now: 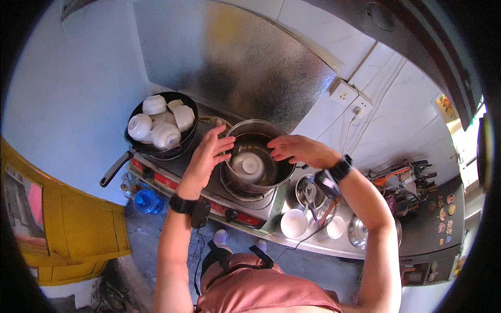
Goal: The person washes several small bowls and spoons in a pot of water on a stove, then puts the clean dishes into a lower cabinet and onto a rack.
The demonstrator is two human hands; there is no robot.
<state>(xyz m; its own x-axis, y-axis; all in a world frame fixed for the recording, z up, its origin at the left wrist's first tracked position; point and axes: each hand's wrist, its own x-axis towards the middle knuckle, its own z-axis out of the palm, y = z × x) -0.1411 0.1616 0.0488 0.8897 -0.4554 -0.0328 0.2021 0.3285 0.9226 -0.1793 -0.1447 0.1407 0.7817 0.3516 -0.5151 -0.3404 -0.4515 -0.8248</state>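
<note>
A deep metal pot (258, 187) stands on the right burner of a gas stove, with an upturned white bowl (248, 166) in the liquid inside. Beside its left rim is my left hand (208, 156), fingers spread, holding nothing. My right hand (301, 150) reaches over the right rim, its fingers slightly bent and nothing seen between them. Whether either hand touches the rim is unclear. On the left burner, a black frying pan (187, 146) holds several white bowls (166, 135), stacked or tipped at angles.
Right of the stove, the counter (274, 231) holds a white bowl (294, 223), a white cup (335, 227), a metal bowl with spoons (303, 187) and a metal lid (357, 231). The pan's handle (116, 169) juts left. A blue plastic bottle (145, 201) stands below the stove.
</note>
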